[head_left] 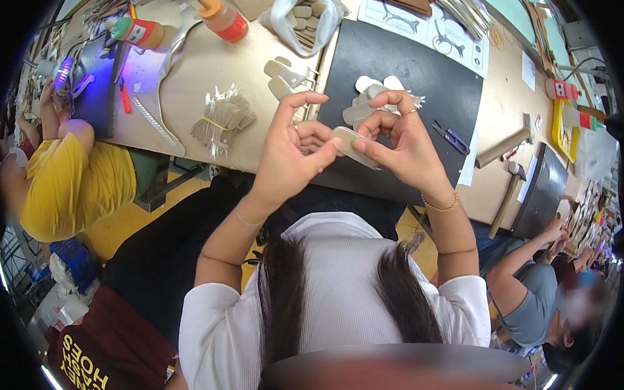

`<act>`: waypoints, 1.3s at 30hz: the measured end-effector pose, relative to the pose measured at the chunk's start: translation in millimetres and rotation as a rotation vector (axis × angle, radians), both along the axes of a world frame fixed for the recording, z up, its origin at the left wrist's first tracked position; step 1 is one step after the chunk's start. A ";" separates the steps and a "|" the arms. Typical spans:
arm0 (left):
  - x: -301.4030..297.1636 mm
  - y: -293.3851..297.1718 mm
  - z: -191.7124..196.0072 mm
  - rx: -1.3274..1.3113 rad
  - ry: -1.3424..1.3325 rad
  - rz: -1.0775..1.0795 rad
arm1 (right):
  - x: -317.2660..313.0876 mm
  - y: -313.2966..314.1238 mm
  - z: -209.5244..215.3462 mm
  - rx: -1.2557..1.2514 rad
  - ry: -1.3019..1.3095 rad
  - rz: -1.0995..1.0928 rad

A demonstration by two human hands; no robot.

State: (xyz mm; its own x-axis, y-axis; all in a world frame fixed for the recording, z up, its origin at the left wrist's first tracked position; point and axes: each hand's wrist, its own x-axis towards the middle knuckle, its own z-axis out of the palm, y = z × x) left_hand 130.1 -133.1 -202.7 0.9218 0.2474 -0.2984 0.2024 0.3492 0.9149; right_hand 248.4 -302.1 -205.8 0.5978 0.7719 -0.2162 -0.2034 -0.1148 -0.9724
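My left hand [290,147] and my right hand [403,144] are raised over the black mat [431,74]. Between them is a small flat beige piece with rounded ends [355,147]. The right thumb and fingers pinch it, while the left thumb and curled fingers close on its left end; the left index finger arches above. Behind the right hand lies a pile of similar grey-beige pieces [357,115], some with white ends, partly hidden by the fingers. More rounded pieces [284,72] rest on the tabletop beyond my left hand.
A banded bundle of strips [223,119] lies left; beyond are a plastic bag of pieces [302,20] and an orange-capped bottle [222,19]. Purple-handled snips [453,138] and a hammer [510,191] lie right. Co-workers sit left, in a yellow shirt [81,182], and right [528,290].
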 end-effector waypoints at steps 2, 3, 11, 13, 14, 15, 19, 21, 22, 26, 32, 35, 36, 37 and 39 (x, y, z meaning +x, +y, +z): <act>7.3 23.8 -5.7 0.093 0.080 -0.023 | 7.4 10.8 -4.3 -0.025 -0.262 -0.007; 11.1 37.3 -8.4 0.212 0.133 -0.026 | 13.5 15.1 -4.7 -0.037 -0.307 -0.009; 38.3 73.0 -32.9 1.538 0.136 -0.031 | 106.0 116.4 -16.5 -0.015 -0.979 -0.113; 40.1 64.2 -36.1 1.438 0.109 -0.054 | 132.9 166.5 -27.0 0.045 -1.171 -0.169; 40.7 56.1 -37.9 1.408 0.081 -0.094 | 145.0 190.8 -31.2 0.027 -1.248 -0.187; 41.4 45.8 -39.5 1.389 0.027 -0.108 | 154.0 211.7 -35.3 0.039 -1.315 -0.200; 35.8 4.1 -43.8 1.188 -0.063 -0.200 | 177.9 272.6 -49.0 -0.056 -1.465 -0.177; 31.3 -7.3 -46.1 1.170 -0.107 -0.207 | 184.0 289.9 -55.3 -0.116 -1.562 -0.136; 30.4 -10.6 -47.9 1.164 -0.123 -0.203 | 186.2 295.2 -58.5 -0.129 -1.595 -0.135; 33.3 -14.1 -57.3 1.141 -0.157 -0.215 | 193.8 308.4 -69.2 -0.163 -1.718 -0.087; 41.9 -16.9 -68.2 1.098 -0.194 -0.202 | 196.0 313.6 -75.3 -0.264 -1.764 0.041; 44.6 -21.5 -70.8 1.106 -0.168 -0.234 | 193.9 318.7 -75.2 -0.220 -1.751 -0.027; 44.6 -22.9 -71.6 1.119 -0.159 -0.242 | 195.3 318.9 -74.7 -0.237 -1.768 -0.003; 44.5 -23.8 -72.5 1.134 -0.126 -0.252 | 195.3 319.9 -74.0 -0.227 -1.780 -0.027; 43.4 -24.9 -74.2 1.151 -0.153 -0.264 | 195.2 318.2 -72.6 -0.206 -1.731 -0.072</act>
State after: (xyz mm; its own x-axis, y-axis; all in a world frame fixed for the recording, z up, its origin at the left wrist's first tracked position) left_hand 173.5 -158.0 -276.9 0.9912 0.0950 0.0923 0.0062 -0.7292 0.6842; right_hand 443.7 16.1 -278.4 0.2536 0.7801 0.5720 0.9561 -0.2920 -0.0257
